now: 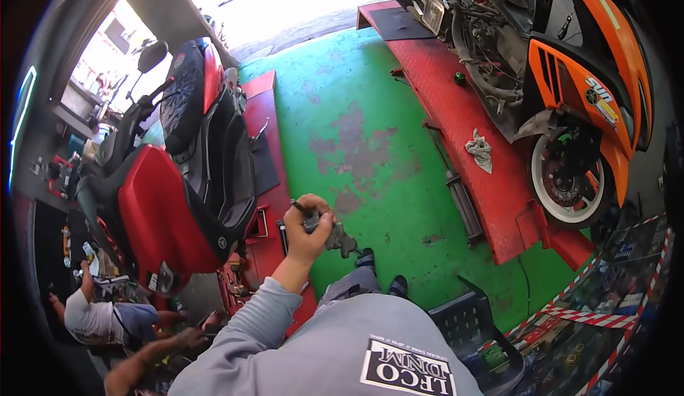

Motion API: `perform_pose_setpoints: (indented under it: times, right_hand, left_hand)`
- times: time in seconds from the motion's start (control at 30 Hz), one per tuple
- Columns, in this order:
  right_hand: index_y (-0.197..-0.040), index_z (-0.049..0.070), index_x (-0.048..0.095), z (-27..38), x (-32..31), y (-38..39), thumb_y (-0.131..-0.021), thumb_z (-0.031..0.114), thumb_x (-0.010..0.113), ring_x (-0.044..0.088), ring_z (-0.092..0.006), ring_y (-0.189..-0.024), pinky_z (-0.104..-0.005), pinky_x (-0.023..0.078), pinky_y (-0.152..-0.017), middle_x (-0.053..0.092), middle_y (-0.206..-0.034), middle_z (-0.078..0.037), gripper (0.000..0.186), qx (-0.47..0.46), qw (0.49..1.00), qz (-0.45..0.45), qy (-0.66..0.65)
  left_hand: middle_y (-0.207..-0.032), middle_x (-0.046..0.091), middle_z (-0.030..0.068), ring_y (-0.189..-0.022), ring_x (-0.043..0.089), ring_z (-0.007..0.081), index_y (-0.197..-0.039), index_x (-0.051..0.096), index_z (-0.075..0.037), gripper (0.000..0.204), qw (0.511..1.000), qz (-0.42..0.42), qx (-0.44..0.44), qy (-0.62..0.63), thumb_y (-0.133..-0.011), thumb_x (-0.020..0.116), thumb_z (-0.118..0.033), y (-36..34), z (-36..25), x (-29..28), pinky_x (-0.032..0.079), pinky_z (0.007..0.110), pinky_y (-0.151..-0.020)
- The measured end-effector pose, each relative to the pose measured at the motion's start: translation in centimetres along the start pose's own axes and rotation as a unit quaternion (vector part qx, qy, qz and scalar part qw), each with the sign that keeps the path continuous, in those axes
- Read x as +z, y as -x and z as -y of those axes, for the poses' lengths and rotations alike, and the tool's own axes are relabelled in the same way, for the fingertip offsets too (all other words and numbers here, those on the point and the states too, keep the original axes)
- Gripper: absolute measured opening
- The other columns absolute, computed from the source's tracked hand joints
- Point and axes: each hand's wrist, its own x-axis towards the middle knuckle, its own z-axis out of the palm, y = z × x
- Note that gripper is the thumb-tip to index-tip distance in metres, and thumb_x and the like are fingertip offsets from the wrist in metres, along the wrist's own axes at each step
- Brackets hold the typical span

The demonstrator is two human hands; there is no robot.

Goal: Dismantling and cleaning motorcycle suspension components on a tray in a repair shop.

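A green floor (420, 196) is running up the middle of the workshop, showing grey worn patches, with daylight pouring in at the far end. 2 red platforms are flanking it: the left platform (265, 90) is carrying a red scooter (164, 211), and the right platform (491, 204) is bearing an orange motorcycle (627, 54) with wiring showing. A dark mat (395, 24) is covering the right platform's far end, and a white rag (479, 151) is lying midway along it.

A wide lane of floor is stretching between the platforms' inner edges. A grey cylinder (462, 200) is lying alongside the right platform's inner edge. The wearer's left hand (310, 228) is gripping a grey metal part (339, 241), holding it up in front of the left platform's inner edge; the right hand's state I am unable to tell. 2 sandalled feet (399, 285) are showing just beyond the wearer's grey shirt (320, 346). At lower left, a person in a white shirt (89, 318) is leaning over.

A black chair (456, 318) is standing beside a glass case (650, 282) edged with striped tape (591, 318), which is holding many small items, too small to identify.
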Motion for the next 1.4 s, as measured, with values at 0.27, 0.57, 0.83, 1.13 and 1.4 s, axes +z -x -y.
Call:
perform_pose_setpoints:
  times: [0.27, 0.57, 0.83, 1.13, 1.4]
  right_hand:
    - [-0.121, 0.013, 0.059, 5.5, 13.1, -0.7, -0.095, 0.047, 0.048, 0.059, -0.0288, -0.099, -0.047, 0.045, -0.087, 0.062, -0.107, -0.011, 0.044, -0.124, 0.981, 0.049, 0.143]
    - [-0.119, 0.011, 0.059, 17.7, 40.0, -7.4, -0.095, 0.044, 0.05, 0.06, -0.028, -0.095, -0.045, 0.047, -0.083, 0.063, -0.103, -0.011, 0.042, -0.264, 0.835, 0.264, 0.404]
    - [-0.118, 0.01, 0.059, 18.9, 55.1, -12.7, -0.095, 0.042, 0.051, 0.061, -0.0273, -0.091, -0.0433, 0.048, -0.079, 0.064, -0.1, -0.01, 0.04, -0.356, 0.679, 0.403, 0.499]
    - [-0.117, 0.008, 0.059, 26.1, 64.5, -21.3, -0.095, 0.04, 0.053, 0.062, -0.0266, -0.087, -0.0413, 0.049, -0.075, 0.065, -0.097, -0.009, 0.039, -0.457, 0.53, 0.467, 0.54]
    - [-0.115, 0.007, 0.06, 33.3, 71.1, -32.1, -0.095, 0.038, 0.054, 0.063, -0.0259, -0.083, -0.0396, 0.051, -0.071, 0.066, -0.094, -0.009, 0.037, -0.527, 0.393, 0.494, 0.569]
  left_hand:
    - [-0.076, 0.057, 0.0076, -0.071, 0.058, 0.0164, -0.079, 0.052, -0.002, 0.009, 0.997, 0.018, 0.029, -0.07, -0.074, 0.057, 0.004, -8.4, 3.7, -2.0, 0.048, 0.03, -0.066]
    - [-0.074, 0.057, 0.0071, -0.065, 0.056, 0.0154, -0.079, 0.054, -0.002, 0.01, 0.988, -0.129, 0.015, -0.082, -0.072, 0.06, 0.002, -8.7, 5.4, -8.3, 0.045, 0.029, -0.061]
    - [-0.071, 0.055, 0.0043, -0.061, 0.054, 0.0131, -0.077, 0.054, -0.004, 0.011, 0.949, -0.236, -0.025, -0.208, -0.073, 0.063, -0.001, -5.7, 5.9, -12.8, 0.043, 0.028, -0.056]
    - [-0.07, 0.056, 0.0013, -0.058, 0.051, 0.0076, -0.078, 0.054, -0.005, 0.01, 0.887, -0.33, -0.096, -0.31, -0.074, 0.062, -0.002, -7.9, 7.6, -12.5, 0.043, 0.026, -0.054]
    - [-0.077, 0.056, 0.0074, -0.068, 0.058, 0.0153, -0.083, 0.05, -0.004, 0.012, 0.863, -0.477, -0.017, -0.165, -0.081, 0.061, -0.004, -15.6, 7.4, -10.4, 0.049, 0.03, -0.065]
